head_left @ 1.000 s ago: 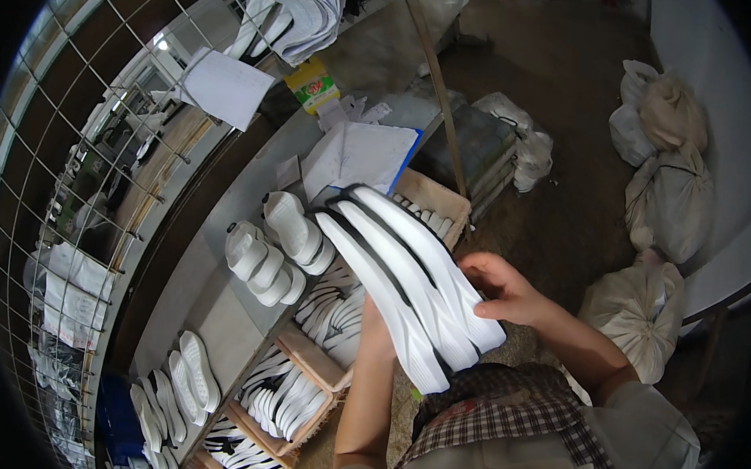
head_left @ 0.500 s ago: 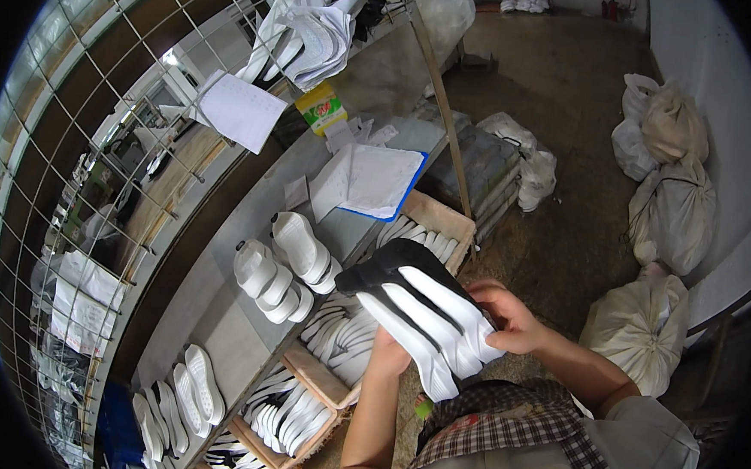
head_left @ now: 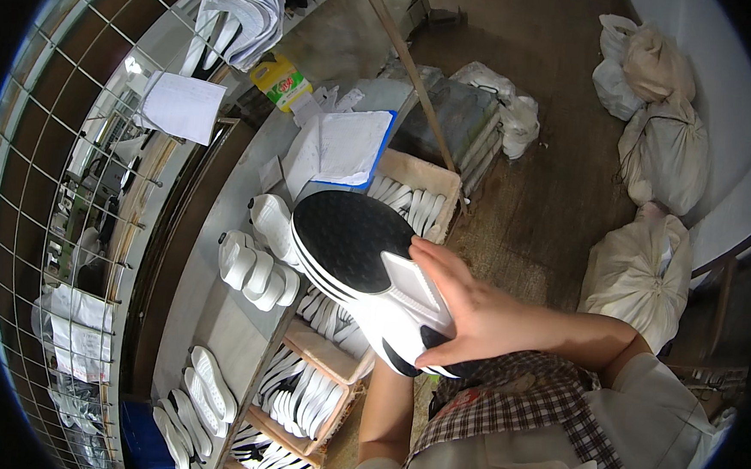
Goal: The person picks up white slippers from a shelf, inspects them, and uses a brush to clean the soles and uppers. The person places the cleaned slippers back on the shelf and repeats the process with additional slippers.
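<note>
My right hand (head_left: 469,313) grips a stack of shoe soles (head_left: 349,241), its fingers along one edge and its thumb across the narrow end. The uppermost sole turns its black textured tread upward, with white side walls layered beneath it. My left forearm (head_left: 388,407) reaches up to the underside of the stack, where the soles cover the hand and its fingers. Beside the stack, white soles (head_left: 257,270) stand in nested piles on the grey bench (head_left: 177,321). Farther down the bench lie several more white soles (head_left: 212,383).
Below the bench edge, crates (head_left: 325,356) hold rows of white soles. A blue clipboard with papers (head_left: 351,147) and a yellow jug (head_left: 280,82) are toward the back. Wire mesh (head_left: 71,156) borders the left side. Tied sacks (head_left: 639,276) line the right wall.
The stack has turned over from white side walls facing up to black tread facing up. My right hand has shifted over its narrow end, and my left hand has gone out of sight beneath.
</note>
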The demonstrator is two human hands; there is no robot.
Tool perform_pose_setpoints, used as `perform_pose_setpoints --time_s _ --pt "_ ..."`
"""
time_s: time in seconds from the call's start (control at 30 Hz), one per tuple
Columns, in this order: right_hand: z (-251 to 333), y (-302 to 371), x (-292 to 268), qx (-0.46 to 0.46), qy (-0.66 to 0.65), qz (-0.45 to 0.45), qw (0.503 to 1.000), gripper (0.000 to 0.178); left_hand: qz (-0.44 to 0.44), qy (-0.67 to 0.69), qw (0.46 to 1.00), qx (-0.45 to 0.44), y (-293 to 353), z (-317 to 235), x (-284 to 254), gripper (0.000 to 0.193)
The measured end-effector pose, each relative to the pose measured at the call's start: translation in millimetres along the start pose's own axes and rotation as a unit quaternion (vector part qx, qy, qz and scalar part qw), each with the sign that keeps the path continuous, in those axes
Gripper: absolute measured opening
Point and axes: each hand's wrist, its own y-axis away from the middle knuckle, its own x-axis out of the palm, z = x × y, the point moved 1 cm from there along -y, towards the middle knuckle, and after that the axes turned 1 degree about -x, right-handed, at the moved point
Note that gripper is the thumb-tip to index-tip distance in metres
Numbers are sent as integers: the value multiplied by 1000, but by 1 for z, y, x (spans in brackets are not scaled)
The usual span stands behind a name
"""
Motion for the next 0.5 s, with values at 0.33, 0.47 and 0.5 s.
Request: perform_pose_setpoints --time_s 0.33,0.47,0.5 --pt "-18 1 -27 156 -554 -67 815 95 173 185 967 22 -3 -4 -4 46" --pt "-37 7 -46 76 -758 -88 642 87 239 203 949 36 0 -18 3 52" --pt "-42 10 -48 79 -762 -85 637 86 232 205 950 40 1 -18 4 52"
